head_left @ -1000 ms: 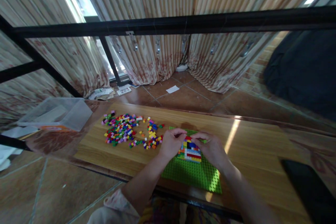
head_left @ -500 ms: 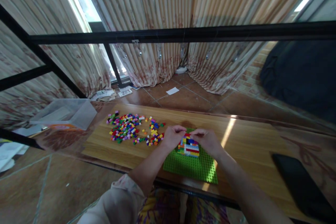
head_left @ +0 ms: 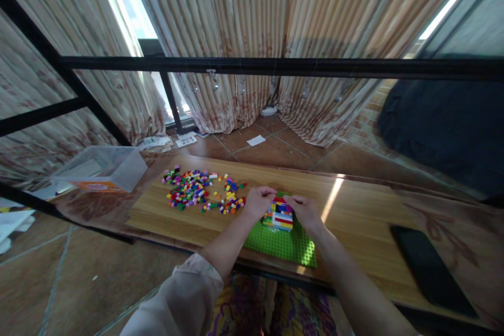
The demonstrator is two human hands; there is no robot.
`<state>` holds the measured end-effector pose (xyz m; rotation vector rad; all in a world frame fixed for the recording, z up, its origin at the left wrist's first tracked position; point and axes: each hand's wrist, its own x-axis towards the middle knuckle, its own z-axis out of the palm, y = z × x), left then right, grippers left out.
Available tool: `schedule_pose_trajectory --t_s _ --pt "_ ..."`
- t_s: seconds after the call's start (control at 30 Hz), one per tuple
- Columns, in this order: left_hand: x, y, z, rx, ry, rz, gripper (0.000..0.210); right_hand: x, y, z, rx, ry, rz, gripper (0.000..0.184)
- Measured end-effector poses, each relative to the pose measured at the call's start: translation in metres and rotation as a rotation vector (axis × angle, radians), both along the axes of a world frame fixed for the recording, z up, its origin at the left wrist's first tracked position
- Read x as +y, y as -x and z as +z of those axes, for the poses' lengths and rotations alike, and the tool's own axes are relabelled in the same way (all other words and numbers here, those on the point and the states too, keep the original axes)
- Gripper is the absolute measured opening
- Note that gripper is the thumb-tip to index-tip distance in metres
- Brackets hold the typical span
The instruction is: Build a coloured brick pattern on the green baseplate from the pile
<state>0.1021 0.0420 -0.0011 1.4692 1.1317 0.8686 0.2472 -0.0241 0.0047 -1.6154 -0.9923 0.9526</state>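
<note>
A block of colourful toy building bricks stands on a green studded baseplate, with a row of red bricks along its far edge. My left hand is closed, thumb and fingers pinched together at the block's far left corner. At the far right corner my right hand is closed in the same way, its fingertips touching or just above the red row. Whatever small piece may lie between the fingertips is hidden. Left of my left hand, many loose bricks are scattered in a pile.
The wooden board carries the baseplate and loose bricks. A clear plastic box with an orange label sits at the far left. A dark phone-like slab lies on the right. A black metal rail runs across beyond the board.
The camera view has shifted slightly. Both hands stay pinched at the far edge of the brick block, with only small finger movement.
</note>
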Motion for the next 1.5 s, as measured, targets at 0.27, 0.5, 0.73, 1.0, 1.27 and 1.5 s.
schedule_pose_trajectory --t_s 0.27,0.5,0.73,1.0,1.27,1.5 --pt "0.0 -0.003 -0.005 -0.035 0.013 0.029 0.018 0.0 0.001 -0.007 0.033 -0.029 -0.006 0.056" --pt "-0.004 -0.001 -0.004 -0.097 -0.006 0.032 0.017 -0.004 0.003 -0.008 -0.006 -0.079 -0.002 0.052" --pt "-0.013 0.004 -0.004 -0.173 -0.013 0.039 0.016 -0.009 0.001 -0.014 0.028 -0.11 0.044 0.054" --pt "-0.017 0.005 -0.009 -0.214 -0.094 0.065 0.014 -0.008 0.003 -0.014 0.045 -0.108 0.032 0.049" --pt "-0.021 0.005 -0.009 -0.127 -0.177 0.066 0.016 -0.008 0.005 -0.009 0.017 -0.088 0.012 0.051" --pt "-0.023 0.004 -0.005 -0.05 -0.21 0.083 0.017 -0.007 0.005 -0.008 0.03 -0.072 0.003 0.049"
